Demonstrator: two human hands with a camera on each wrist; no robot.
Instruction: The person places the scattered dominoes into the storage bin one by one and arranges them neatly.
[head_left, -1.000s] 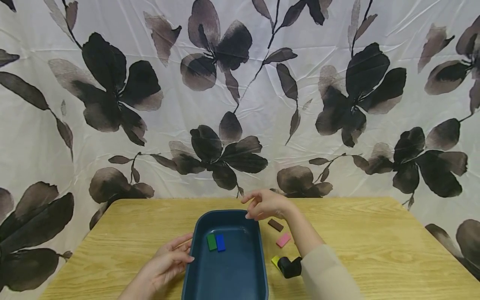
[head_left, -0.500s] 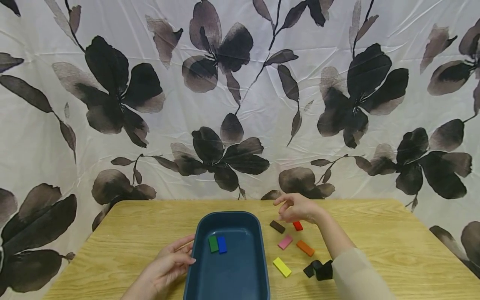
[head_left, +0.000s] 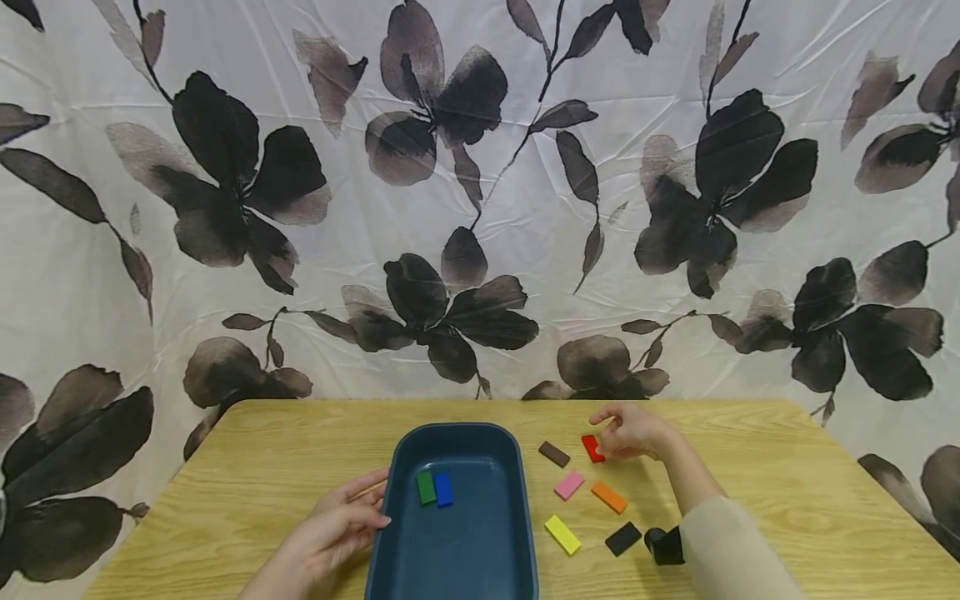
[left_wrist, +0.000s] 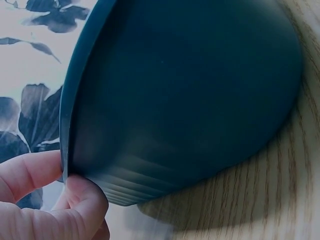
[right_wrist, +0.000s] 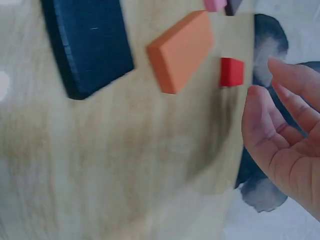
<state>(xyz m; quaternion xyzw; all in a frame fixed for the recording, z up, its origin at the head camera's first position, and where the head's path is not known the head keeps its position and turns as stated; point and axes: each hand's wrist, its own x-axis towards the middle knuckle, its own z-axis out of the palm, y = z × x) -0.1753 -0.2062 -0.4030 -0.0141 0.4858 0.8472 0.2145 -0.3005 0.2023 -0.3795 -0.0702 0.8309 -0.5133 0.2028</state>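
Observation:
My left hand pinches the left rim of a dark blue tray; the left wrist view has thumb and finger on either side of its edge. Inside the tray a green block lies beside a blue block. My right hand holds nothing. Its thumb and fingers stand apart, close over a red block at the back right, and in the right wrist view the fingertips are near that block. The hand partly covers the red block in the head view.
Right of the tray lie a brown block, a pink block, an orange block, a yellow block and a black block. A black strap piece sits at the right wrist. Behind the table hangs a floral cloth.
My right hand has moved right from over the tray's back corner to the red block, uncovering several blocks. The left hand has stayed on the tray rim.

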